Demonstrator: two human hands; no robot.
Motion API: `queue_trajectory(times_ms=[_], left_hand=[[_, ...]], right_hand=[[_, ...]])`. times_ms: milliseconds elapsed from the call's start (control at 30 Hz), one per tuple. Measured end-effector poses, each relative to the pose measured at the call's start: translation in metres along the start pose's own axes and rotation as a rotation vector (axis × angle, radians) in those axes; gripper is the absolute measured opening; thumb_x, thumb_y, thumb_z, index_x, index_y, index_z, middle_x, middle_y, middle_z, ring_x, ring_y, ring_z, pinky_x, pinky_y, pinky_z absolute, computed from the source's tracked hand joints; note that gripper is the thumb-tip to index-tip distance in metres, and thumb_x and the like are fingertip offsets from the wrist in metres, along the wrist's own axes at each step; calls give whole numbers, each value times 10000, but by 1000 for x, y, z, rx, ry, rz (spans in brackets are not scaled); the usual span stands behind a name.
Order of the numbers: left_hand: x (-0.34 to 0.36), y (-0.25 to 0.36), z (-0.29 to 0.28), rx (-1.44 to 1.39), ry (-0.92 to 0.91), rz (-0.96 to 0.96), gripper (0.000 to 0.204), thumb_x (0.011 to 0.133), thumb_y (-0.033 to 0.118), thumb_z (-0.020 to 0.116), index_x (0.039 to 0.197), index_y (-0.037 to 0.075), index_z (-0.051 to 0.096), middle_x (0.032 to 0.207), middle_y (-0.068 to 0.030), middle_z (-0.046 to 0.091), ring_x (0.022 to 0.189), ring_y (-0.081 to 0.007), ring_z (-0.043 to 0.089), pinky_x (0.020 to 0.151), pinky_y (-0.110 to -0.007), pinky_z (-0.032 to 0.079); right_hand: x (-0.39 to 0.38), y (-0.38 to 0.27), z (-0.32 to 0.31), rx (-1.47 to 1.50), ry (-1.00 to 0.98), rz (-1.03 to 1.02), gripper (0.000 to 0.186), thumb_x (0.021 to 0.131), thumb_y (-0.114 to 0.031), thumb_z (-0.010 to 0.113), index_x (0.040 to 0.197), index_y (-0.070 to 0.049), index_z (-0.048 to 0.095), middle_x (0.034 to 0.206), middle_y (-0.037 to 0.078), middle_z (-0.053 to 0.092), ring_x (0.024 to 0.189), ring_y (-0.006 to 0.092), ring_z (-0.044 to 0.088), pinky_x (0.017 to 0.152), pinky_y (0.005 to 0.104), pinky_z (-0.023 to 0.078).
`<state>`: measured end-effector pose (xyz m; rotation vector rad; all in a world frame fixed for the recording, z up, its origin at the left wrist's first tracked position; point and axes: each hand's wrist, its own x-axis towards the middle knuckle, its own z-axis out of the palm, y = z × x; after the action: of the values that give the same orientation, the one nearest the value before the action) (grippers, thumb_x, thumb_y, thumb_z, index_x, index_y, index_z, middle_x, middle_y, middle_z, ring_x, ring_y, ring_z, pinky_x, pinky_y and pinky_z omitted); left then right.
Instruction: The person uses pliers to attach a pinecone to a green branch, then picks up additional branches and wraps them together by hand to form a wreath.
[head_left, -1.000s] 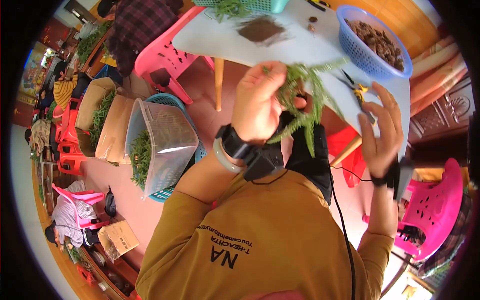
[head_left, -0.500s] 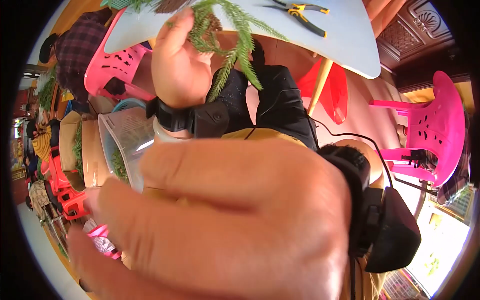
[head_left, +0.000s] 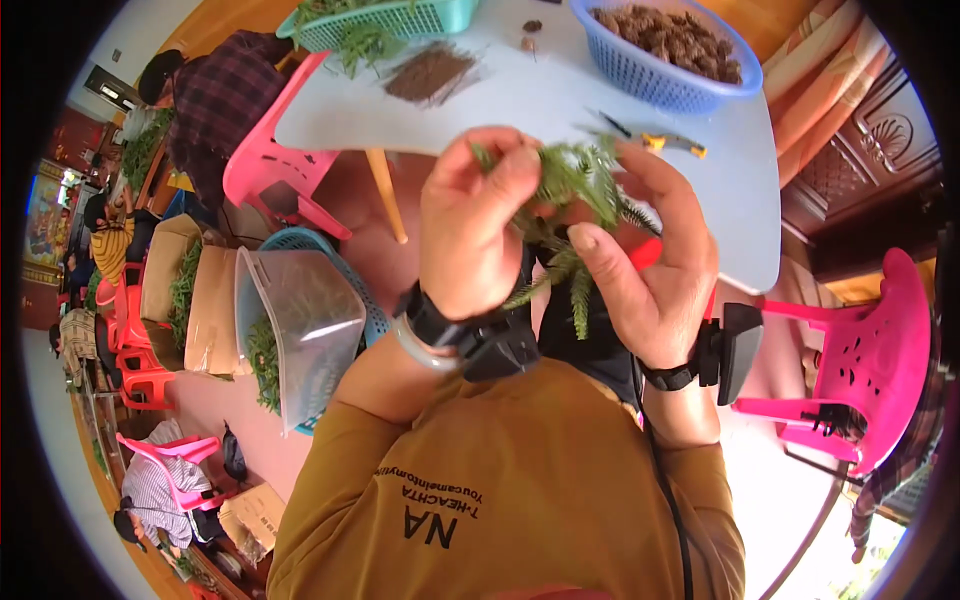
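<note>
My left hand (head_left: pixel 475 225) is pinched on the green conifer sprig (head_left: pixel 575 180), thumb pressed against fingers. Sprig sits off the thumb side of that hand, extending right into the gap between my two hands; lower fronds hang down over my dark-trousered lap. My right hand (head_left: pixel 660 270) is curved, thumb and fingers well parted, just at the sprig's right side; upper fronds reach its fingers. Can't tell if those fingers actually touch it.

Sprig is held up in front of the near edge of the pale tabletop (head_left: pixel 500 115), not resting on it. Just beyond my right fingers: yellow-and-black pliers (head_left: pixel 675 144) on the tabletop. Farther back, blue basket (head_left: pixel 655 85) full of brown pine cones (head_left: pixel 665 40); toward the left, a patch of brown crumbs (head_left: pixel 430 74) and a teal basket (head_left: pixel 430 18) with greenery. Clear plastic bin (head_left: pixel 325 310) on the floor, left of my left forearm.
</note>
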<state>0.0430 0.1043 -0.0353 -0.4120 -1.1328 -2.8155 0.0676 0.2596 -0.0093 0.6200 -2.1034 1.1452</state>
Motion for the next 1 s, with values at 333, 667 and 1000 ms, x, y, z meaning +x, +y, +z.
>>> queue_trajectory(times_ms=[333, 667, 1000], left_hand=[[26, -16, 3, 274, -147, 347, 273, 736, -105, 676, 976, -10, 588, 996, -67, 545, 860, -110, 527, 788, -250, 444], [38, -13, -12, 503, -254, 426, 315, 676, -181, 622, 924, 13, 624, 975, -103, 593, 795, -153, 587, 687, -259, 486], [39, -2, -11, 866, -536, 481, 308, 679, -158, 657, 912, 39, 695, 978, -109, 621, 721, -121, 595, 567, -218, 482]], right_hand=[[-21, 37, 12, 734, 110, 337, 292, 817, -4, 625, 1093, 38, 536, 1123, 184, 587, 999, 224, 587, 868, 334, 471], [1, 35, 12, 1083, -44, 582, 382, 882, -342, 631, 860, 38, 595, 854, 87, 625, 795, 128, 548, 731, 253, 436], [7, 52, 3, 1145, -195, 726, 318, 865, -281, 655, 904, 32, 622, 815, 63, 634, 708, 111, 551, 675, 244, 438]])
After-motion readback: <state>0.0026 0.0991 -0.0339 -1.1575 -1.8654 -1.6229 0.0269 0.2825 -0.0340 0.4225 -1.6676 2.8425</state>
